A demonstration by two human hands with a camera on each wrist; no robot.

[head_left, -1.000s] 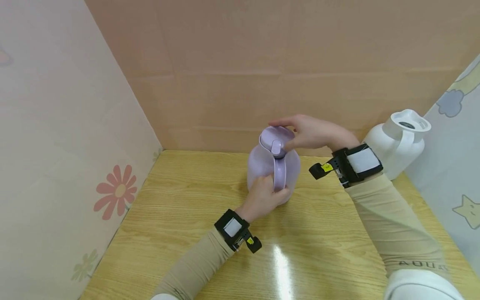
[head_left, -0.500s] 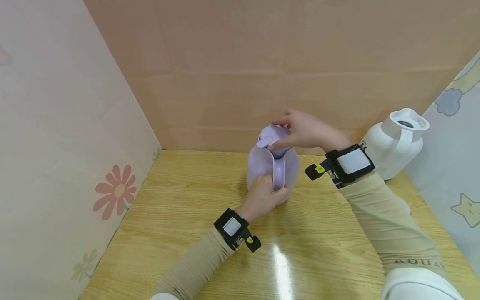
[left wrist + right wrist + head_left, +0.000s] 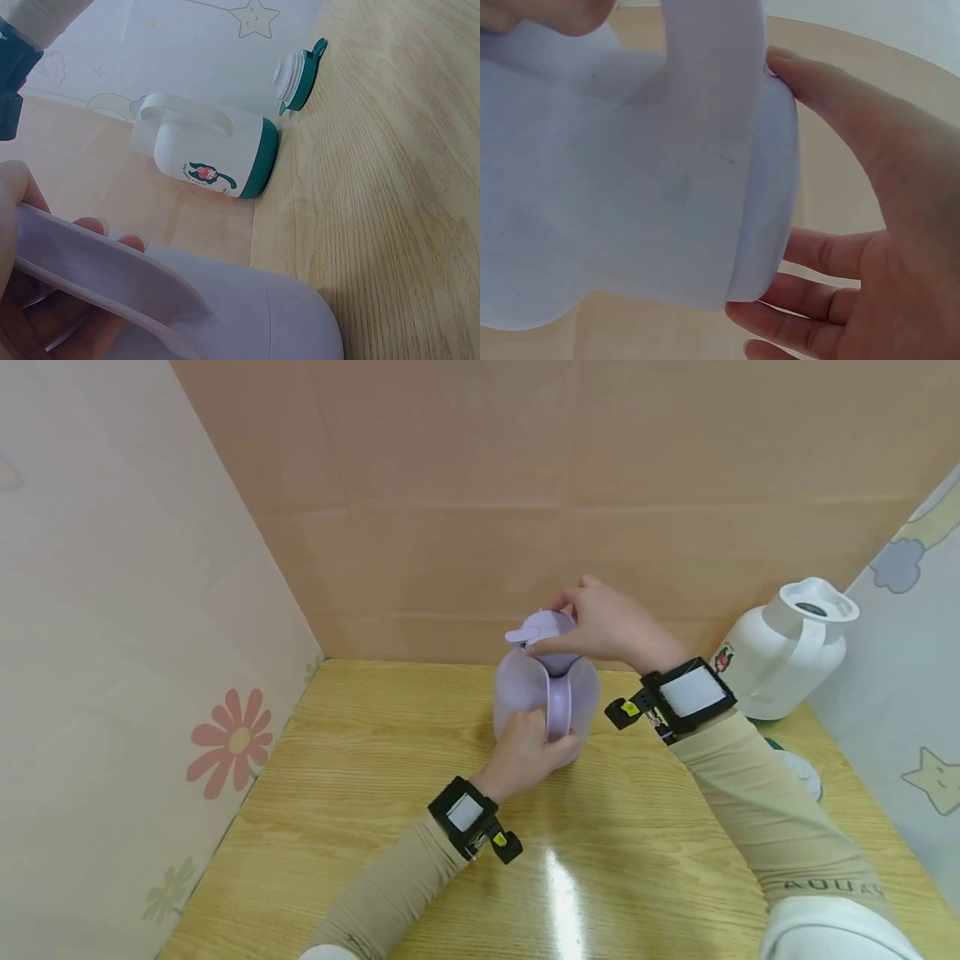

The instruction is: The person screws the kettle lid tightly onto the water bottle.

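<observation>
Standing upright near the back middle of a light wooden table: a lilac jug with a rounded body and a curved handle facing forward. Gripping that handle low down, with fingers curled round it and thumb on the near side: the left hand. Sitting on top of the jug: a lilac lid, its small tab pointing to the left. Pinching the lid from the right side, fingertips at the back rim and thumb pressing on the front edge: the right hand. Wearing black strapped camera bands on both wrists, over beige sleeves.

Standing well apart to the right, close to the back corner: a white jug with a green base, open at the top. Lying on the table just in front of it, partly hidden behind the right forearm in the head view: a white and green lid. Enclosing the table: a plain tan back wall, a left panel with flower prints, a right panel with star and cloud prints.
</observation>
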